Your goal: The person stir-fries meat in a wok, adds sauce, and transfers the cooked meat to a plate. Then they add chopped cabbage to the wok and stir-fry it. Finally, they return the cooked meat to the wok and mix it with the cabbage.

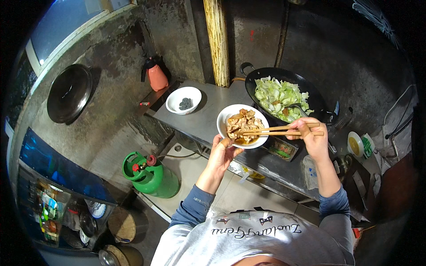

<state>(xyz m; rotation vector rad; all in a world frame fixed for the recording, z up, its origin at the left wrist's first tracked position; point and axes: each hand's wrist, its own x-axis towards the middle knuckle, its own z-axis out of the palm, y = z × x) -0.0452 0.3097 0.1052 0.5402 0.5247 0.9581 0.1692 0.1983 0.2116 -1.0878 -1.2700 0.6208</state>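
My left hand (223, 153) grips the near-left rim of a white bowl (222, 116), tilted slightly above the metal counter. Inside lie pieces of cooked-looking meat (244, 123) in brown sauce. A pair of wooden chopsticks (279, 131) is held in my right hand (310, 136), their tips in the meat. Just beyond, a black wok (316, 96) holds chopped cabbage (279, 94) with a few brown pieces among it. The head of a metal spatula (296, 106) rests in the cabbage, and my right hand covers part of its handle.
On the metal counter (206, 123) stands a white bowl (171, 101) with a dark scouring pad (185, 103). A coral vacuum jug (157, 77) is at the back left. Below stands a green gas cylinder (156, 183). A plastic bag (309, 173) and a bowl of yellowish liquid (355, 145) are right.
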